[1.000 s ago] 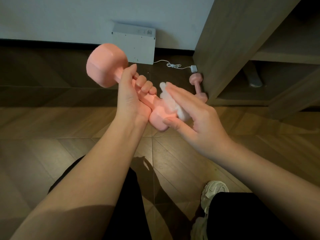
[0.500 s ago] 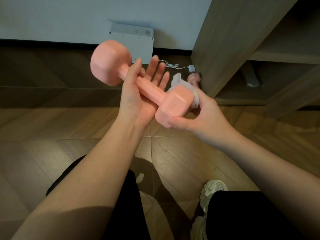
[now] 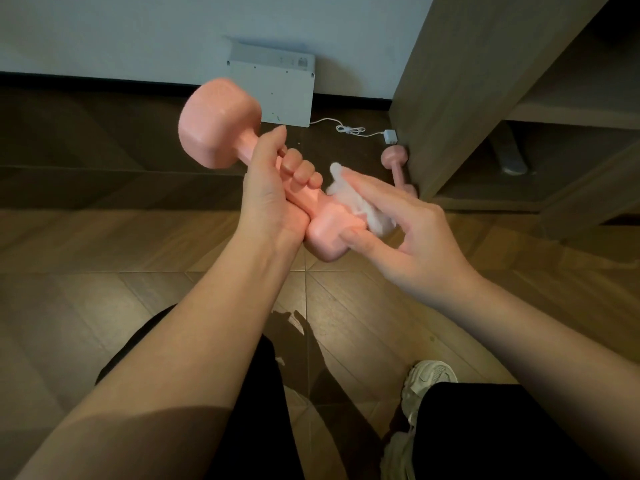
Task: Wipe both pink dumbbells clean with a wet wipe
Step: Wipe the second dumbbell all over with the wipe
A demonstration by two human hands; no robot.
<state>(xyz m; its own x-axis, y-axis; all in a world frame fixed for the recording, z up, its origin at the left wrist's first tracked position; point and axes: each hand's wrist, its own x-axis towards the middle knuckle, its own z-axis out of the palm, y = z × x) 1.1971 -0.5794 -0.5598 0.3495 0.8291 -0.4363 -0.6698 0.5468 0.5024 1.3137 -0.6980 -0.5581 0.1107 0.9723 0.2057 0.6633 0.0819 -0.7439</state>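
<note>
A pink dumbbell is held up over the floor, one head far left, the other near and lower. My left hand grips its handle, fingers curled round it. My right hand presses a white wet wipe onto the near head, fingers on top of the wipe and thumb against the head's end face. The second pink dumbbell lies on the floor beside the wooden cabinet, partly hidden behind my right hand.
A wooden cabinet with open shelves stands at the right. A white box leans on the wall, with a white cable and plug beside it. Wooden floor lies below; my legs and a white shoe are at the bottom.
My left hand's fingers have curled back round the handle. The dumbbell has turned, and my right hand has moved the wipe from behind the near head onto its top.
</note>
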